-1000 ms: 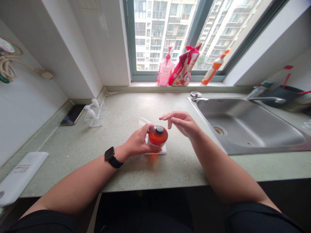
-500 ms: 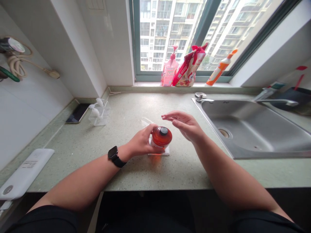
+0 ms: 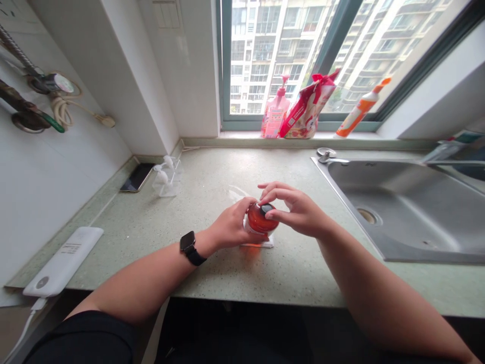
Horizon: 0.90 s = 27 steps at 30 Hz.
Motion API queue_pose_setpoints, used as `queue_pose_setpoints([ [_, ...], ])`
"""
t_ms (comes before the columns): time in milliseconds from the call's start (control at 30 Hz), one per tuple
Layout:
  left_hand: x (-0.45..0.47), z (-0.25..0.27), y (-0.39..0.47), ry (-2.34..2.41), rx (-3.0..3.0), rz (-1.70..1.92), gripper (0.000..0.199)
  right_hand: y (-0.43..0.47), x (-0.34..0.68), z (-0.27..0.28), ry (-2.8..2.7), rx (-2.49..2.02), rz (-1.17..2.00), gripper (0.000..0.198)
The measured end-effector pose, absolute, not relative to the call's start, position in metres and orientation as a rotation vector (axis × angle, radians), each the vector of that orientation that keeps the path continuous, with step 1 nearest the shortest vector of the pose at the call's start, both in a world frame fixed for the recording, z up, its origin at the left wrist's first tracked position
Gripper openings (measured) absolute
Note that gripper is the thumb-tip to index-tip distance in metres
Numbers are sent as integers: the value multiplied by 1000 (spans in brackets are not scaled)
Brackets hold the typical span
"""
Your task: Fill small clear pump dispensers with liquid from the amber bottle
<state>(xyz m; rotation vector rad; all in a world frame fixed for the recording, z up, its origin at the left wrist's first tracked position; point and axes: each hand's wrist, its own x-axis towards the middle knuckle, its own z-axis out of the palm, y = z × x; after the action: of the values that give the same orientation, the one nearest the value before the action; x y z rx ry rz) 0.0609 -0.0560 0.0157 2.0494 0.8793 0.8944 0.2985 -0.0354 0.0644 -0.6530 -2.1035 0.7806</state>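
A bottle of clear red-orange liquid [image 3: 257, 221] stands on the counter in front of me, partly over a flat white item [image 3: 268, 243] that could be folded paper. My left hand [image 3: 235, 222] is wrapped round the bottle's left side. On top of the bottle is a black cap [image 3: 267, 209]. My right hand [image 3: 297, 208] has its thumb and fingers closed about this cap. The bottle's label is mostly covered by my left hand.
Right of my hands is a steel sink [image 3: 382, 253]. A pink pump bottle [image 3: 276, 115], a red bag [image 3: 308, 111] and an orange-white bottle [image 3: 359, 111] line the windowsill. Leftward lie a phone [image 3: 137, 177], a clear plastic holder [image 3: 166, 184] and a white power bank [image 3: 62, 263].
My right hand has come down from above the bottle, and its fingers now close on the black cap. The left hand keeps its hold. The camera view has shifted slightly left.
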Motion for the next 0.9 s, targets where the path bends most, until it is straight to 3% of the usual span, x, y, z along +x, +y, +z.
queue_pose_setpoints([
  [167,62,16,-59,925,2084,897,75,-38,296,64,-2085,-710,711,26],
  [400,53,26,-56,923,2076,1071,70,-19,318,64,-1926,-981,956,53],
  [600,23,40,-35,1061,1862,1458,69,-20,300,45,-2241,-1285,921,32],
  [900,-2,49,-14,1231,1827,1620,76,-24,288,29,-2522,-1419,762,17],
])
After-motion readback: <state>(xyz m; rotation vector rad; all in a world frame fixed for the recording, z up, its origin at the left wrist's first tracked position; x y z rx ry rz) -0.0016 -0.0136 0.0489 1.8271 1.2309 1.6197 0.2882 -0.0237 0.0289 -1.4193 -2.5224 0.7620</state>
